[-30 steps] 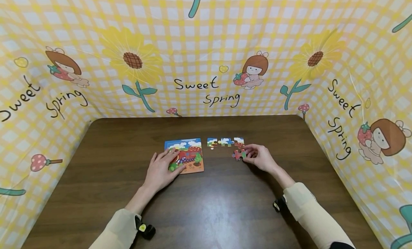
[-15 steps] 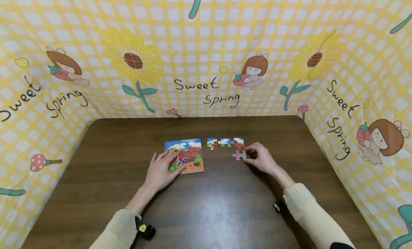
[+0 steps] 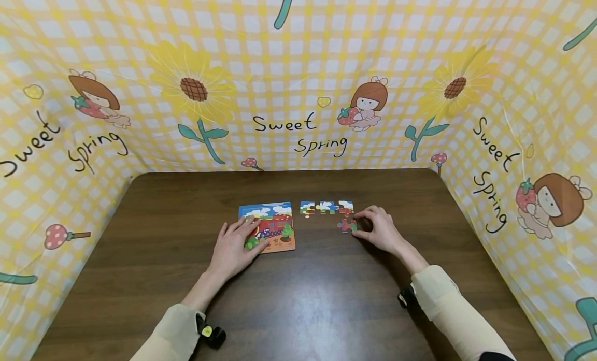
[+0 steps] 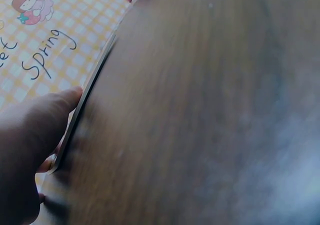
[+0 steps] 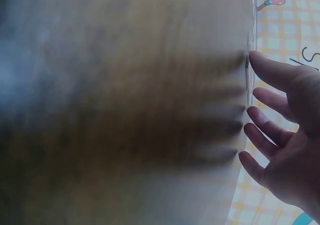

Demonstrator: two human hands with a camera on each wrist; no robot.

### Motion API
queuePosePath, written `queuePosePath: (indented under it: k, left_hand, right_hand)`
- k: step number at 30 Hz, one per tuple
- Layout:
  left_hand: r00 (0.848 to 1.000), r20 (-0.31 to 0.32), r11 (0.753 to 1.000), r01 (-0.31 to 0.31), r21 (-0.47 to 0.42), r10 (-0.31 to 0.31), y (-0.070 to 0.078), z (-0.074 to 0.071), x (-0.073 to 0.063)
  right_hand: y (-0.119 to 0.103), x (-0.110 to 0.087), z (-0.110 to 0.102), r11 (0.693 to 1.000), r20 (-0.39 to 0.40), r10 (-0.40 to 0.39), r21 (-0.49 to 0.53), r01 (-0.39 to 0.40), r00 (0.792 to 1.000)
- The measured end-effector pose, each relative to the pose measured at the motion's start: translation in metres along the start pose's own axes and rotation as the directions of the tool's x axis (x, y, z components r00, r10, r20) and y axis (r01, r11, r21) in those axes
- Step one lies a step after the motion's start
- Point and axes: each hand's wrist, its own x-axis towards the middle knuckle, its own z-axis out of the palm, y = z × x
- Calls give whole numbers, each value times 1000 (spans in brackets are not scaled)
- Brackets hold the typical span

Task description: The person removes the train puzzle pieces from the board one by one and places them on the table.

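Note:
My left hand rests on the left part of a picture puzzle board with a red house, blue sky and green plants. Its fingers lie over the picture and its thumb is by the near edge; in the left wrist view the thumb touches the board's edge. To the right, my right hand pinches a red puzzle piece at its right side between thumb and index finger. Behind that piece lies a row of joined or closely set sky pieces, the rightmost one with a red bit.
A brown wooden table bears everything. Yellow checked cloth with printed flowers and figures encloses its back and both sides. Wrist cameras are strapped over cream sleeves.
The red piece's surface turned paler with glare half a second ago and is darker again now, so its tilt shifted slightly. The left hand and board stay in place.

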Motion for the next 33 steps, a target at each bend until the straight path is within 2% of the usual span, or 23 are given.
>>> queuePosePath:
  k: [2, 6, 9, 14, 17, 18, 21, 24, 25, 26, 33]
  left_hand:
    - [1000, 4, 1000, 1, 3, -1, 1, 1, -1]
    - [999, 32, 1000, -1, 15, 1, 2, 1, -3]
    - [998, 66, 999, -10, 34, 8, 4, 0, -5]
    - [995, 95, 999, -21, 35, 18, 4, -3, -6]
    - [995, 99, 1000, -22, 19, 20, 2, -6, -6]
    - [995, 100, 1000, -22, 15, 20, 2, -7, -6]
    - [994, 109, 1000, -21, 17, 19, -1, -12, -6]
    - [994, 112, 1000, -14, 27, 11, -5, -19, -6]
    - [994, 113, 999, -13, 30, 10, -6, -21, -6]
    - [993, 115, 999, -11, 32, 8, -8, -23, -6]
    - [990, 141, 999, -9, 43, 3, -15, -31, -10]
  right_hand:
    - [1, -1, 0, 999, -10, -7, 32, 7, 1000]
    - [16, 1, 8, 994, -60, -71, 77, 75, 996]
    - [14, 4, 9, 992, -79, -81, 85, 88, 994]
    - [-15, 12, 0, 993, -42, -35, 110, 40, 998]
    - [-24, 19, 2, 992, -46, -59, 110, 64, 997]
    - [-16, 24, 7, 987, -59, -97, 125, 104, 994]
    - [-27, 32, 10, 980, -61, -132, 142, 140, 989]
    - [-43, 41, 12, 973, -26, -140, 183, 142, 990]
    - [-59, 41, 9, 978, 0, -114, 176, 112, 994]
    - [-64, 44, 11, 978, 18, -110, 180, 106, 994]
    - [-96, 62, 34, 977, 111, -130, 182, 109, 985]
